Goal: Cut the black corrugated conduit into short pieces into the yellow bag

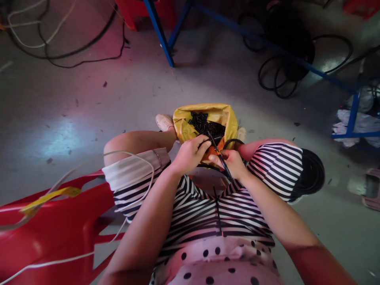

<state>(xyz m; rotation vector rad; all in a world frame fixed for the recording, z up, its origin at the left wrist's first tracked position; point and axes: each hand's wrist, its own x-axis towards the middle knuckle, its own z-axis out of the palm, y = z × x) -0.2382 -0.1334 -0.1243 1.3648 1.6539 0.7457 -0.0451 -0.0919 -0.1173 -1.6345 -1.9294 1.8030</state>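
Note:
I sit with striped shorts over my knees, looking down at both hands held together above my lap. My left hand [190, 152] is closed over the end of a black cable [227, 171] beside an orange tool [211, 152]. My right hand [230, 163] pinches the same black cable, which loops back toward a black cable coil [311, 174] by my right knee. Just beyond my hands, between my feet, stands a yellow bag [208, 114] holding several small black pieces [204, 123].
A red plastic chair [56, 229] with white cords [130, 178] and a yellow strip lies at my left. A blue metal frame [267, 43] crosses the far floor, with black cable loops [282, 75] and white rags [362, 124] near it. More cables lie at the far left.

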